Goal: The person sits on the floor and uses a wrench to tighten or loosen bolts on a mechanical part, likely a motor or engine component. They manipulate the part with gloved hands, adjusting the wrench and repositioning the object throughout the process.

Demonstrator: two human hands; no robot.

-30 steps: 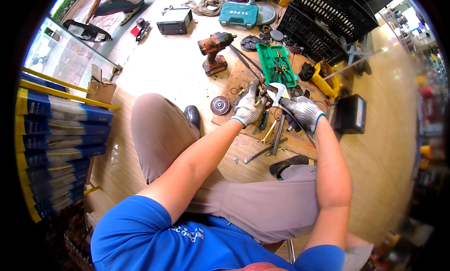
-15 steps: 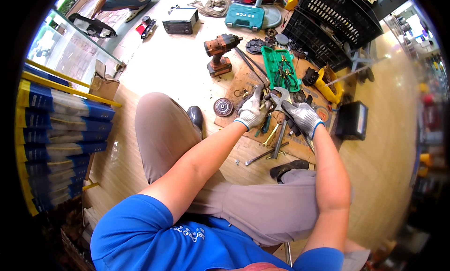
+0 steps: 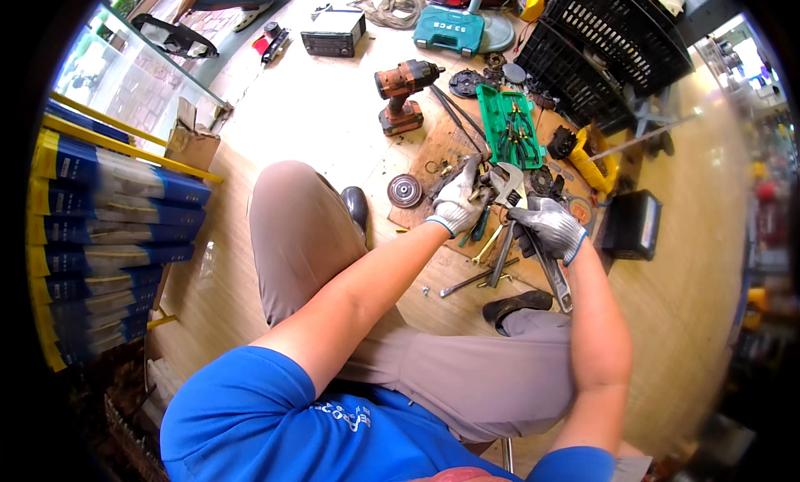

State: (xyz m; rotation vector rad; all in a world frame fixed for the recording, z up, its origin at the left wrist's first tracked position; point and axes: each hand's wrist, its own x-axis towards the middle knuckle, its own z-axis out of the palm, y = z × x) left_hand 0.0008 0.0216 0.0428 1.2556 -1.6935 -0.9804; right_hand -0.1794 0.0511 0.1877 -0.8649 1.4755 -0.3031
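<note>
My right hand [image 3: 548, 229], in a white and grey work glove, is closed round a large adjustable wrench [image 3: 510, 187]. The wrench's jaws point away from me, and its handle runs out below the hand toward my knee. Just left of the jaws, my left hand [image 3: 460, 203] is gloved too, its fingers curled round a small dark part that I cannot make out. The jaws are close to that part; whether they grip it is hidden. Beneath the hands lie a combination wrench [image 3: 487, 246], a metal bar [image 3: 502, 255] and a screwdriver [image 3: 479, 224] on a cardboard sheet [image 3: 450, 149].
An orange cordless impact driver [image 3: 403, 97] stands beyond my left hand. Past the wrench lies an open green case [image 3: 510, 125] of pliers. A round pulley-like disc [image 3: 405, 191] is on the left, a black box [image 3: 633, 224] and yellow tool housing [image 3: 593, 157] on the right.
My right hand has moved slightly downward, and the wrench has turned so its handle shows below the hand. My left hand stays by the jaws. The whole view has shifted a little.
</note>
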